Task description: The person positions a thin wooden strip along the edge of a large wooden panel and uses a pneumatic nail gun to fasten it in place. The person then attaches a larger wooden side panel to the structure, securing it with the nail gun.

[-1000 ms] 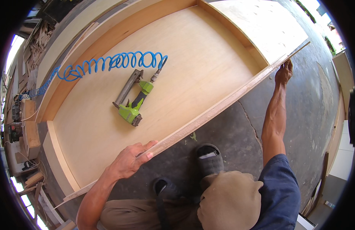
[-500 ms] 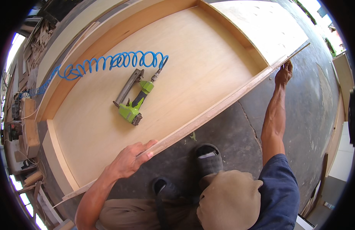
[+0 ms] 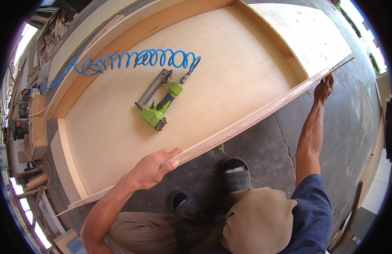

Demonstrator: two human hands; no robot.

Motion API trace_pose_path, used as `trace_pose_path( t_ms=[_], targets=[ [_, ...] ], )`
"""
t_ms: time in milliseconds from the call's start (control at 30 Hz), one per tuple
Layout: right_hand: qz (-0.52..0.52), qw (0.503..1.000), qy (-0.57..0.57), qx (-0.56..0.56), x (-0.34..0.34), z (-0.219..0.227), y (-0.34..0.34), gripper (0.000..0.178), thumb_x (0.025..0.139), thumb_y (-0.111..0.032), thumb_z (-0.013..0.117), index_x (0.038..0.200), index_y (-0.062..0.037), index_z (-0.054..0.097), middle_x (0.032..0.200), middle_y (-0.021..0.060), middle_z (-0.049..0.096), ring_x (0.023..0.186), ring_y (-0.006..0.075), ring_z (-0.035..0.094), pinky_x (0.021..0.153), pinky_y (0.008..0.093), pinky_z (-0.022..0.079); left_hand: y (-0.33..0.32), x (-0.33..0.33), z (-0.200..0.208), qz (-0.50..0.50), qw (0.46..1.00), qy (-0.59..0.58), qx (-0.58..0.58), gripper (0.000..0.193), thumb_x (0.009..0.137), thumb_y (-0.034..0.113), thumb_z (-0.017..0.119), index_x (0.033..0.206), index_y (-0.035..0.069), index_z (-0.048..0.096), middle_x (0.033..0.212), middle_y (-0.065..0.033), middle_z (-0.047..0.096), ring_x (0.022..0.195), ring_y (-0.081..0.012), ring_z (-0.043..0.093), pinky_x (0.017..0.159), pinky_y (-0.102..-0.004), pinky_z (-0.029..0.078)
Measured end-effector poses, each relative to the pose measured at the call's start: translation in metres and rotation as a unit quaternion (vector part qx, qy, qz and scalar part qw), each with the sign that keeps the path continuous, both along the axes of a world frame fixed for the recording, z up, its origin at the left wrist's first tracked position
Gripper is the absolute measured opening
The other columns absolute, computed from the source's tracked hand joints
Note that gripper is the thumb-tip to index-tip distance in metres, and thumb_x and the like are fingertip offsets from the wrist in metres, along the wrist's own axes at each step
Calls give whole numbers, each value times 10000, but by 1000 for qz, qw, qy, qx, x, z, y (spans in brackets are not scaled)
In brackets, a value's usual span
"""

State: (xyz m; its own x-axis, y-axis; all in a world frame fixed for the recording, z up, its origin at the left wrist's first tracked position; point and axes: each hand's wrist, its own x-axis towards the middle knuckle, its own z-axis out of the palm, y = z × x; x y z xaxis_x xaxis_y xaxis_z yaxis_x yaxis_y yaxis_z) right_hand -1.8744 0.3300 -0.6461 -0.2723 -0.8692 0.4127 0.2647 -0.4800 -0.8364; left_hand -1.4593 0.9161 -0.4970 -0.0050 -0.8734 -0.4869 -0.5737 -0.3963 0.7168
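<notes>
Wooden strip (image 3: 229, 130) lies along the shallow frame's (image 3: 273, 40) near edge; only the view has shifted, so its placing looks unchanged. Left hand (image 3: 150, 171) pinches it; right hand's (image 3: 324, 88) grip, by the far end, I can't tell.

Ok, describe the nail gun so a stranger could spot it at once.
Find the large, shallow wooden box across the view. On its pale inner panel, follow the coiled blue hose to its right-hand end. The nail gun is attached there, the only bright green thing inside the box.
</notes>
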Motion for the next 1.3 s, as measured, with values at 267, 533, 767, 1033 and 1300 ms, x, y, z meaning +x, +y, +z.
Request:
trace_pose_path(
  t_ms=[267, 533, 767, 1033, 1300],
  targets=[
    [2, 1000, -4, -7, -3, -2, -5, 370, 1057, -270, 626, 1289, 17, 645, 1269, 126, 689, 1211, 236, 625, 1129, 433, 441, -1, -3, -1, -15, 1000, -9, -26, 627, 1090, 484, 379, 1477, 10, 518, 974, -248, 619, 945, -416, 615, 897, -456, 481],
    [1, 1000, -11, 2, -3, -3, -5, 393, 1070, -304, 598, 1283, 23, 647, 1276, 122, 682, 1224, 222, 609, 1117, 412, 438, -1, -5, 3, -32, 999, -39, -13, 673, 1062, 545, 451, 1470, 15, 522, 995, -243, 633, 942, -414, 629, 870, -460, 503],
    [-1, 1000, -7, 7, -2, -5, -4, 383, 1075, -279, 590, 1296, 30, 631, 1282, 127, 676, 1218, 223, 611, 1110, 387, 444, 2, -7, 0, -31, 996, -88, -8, 615, 1002, 427, 640, 1468, 41, 526, 1054, -239, 650, 966, -422, 642, 869, -460, 518],
    [27, 999, -19, 3, -10, -5, -12, 360, 1074, -255, 591, 1294, 28, 624, 1292, 129, 669, 1245, 226, 599, 1127, 400, 428, 0, -7, 0, -26, 997, -70, -13, 571, 991, 336, 668, 1430, -3, 530, 1083, -243, 654, 1011, -422, 629, 893, -457, 501],
    [22, 999, -20, 20, -17, -11, -19, 383, 1070, -259, 598, 1329, 23, 594, 1332, 136, 651, 1266, 236, 587, 1133, 383, 418, 2, -5, 1, -40, 995, -92, -27, 604, 1006, 456, 627, 1408, 12, 547, 1033, -251, 648, 941, -435, 636, 833, -482, 514]
  ],
)
